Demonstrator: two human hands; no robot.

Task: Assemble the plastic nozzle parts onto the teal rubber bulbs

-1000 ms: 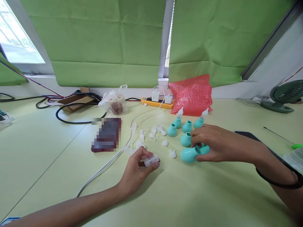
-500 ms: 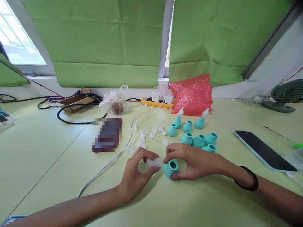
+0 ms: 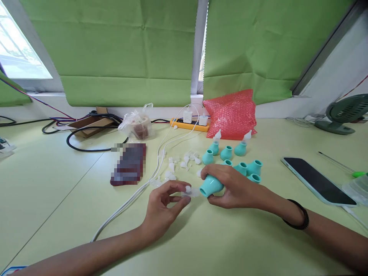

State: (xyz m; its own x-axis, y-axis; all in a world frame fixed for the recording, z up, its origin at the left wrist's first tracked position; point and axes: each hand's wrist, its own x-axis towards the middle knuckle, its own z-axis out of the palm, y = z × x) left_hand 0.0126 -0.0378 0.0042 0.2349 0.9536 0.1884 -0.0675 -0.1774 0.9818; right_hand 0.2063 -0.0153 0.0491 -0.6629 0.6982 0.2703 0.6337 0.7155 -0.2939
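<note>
My right hand (image 3: 227, 186) is wrapped round a teal squeeze bulb (image 3: 212, 185), tipped on its side with its round mouth facing left. Between thumb and fingers, my left hand (image 3: 168, 203) pinches a translucent plastic connector (image 3: 194, 192), whose right end is at the bulb's mouth; whether it has entered I cannot tell. Several more teal bulbs (image 3: 254, 167) stand upright behind my right hand. Two at the back carry clear nozzles with white tips (image 3: 247, 136). Loose white tips and clear pieces (image 3: 171, 165) lie beyond my left hand.
White cables (image 3: 138, 195) run across the table left of my hands. A blurred dark red object (image 3: 129, 165) lies further left. Behind are an orange power strip (image 3: 189, 125) and a red bubble-wrap bag (image 3: 230, 115). To the right lie a phone (image 3: 316, 180) and a screwdriver (image 3: 358, 174).
My right hand has tilted the bulb from upright to lying sideways and lifted it slightly. The connector in my left hand now meets its mouth.
</note>
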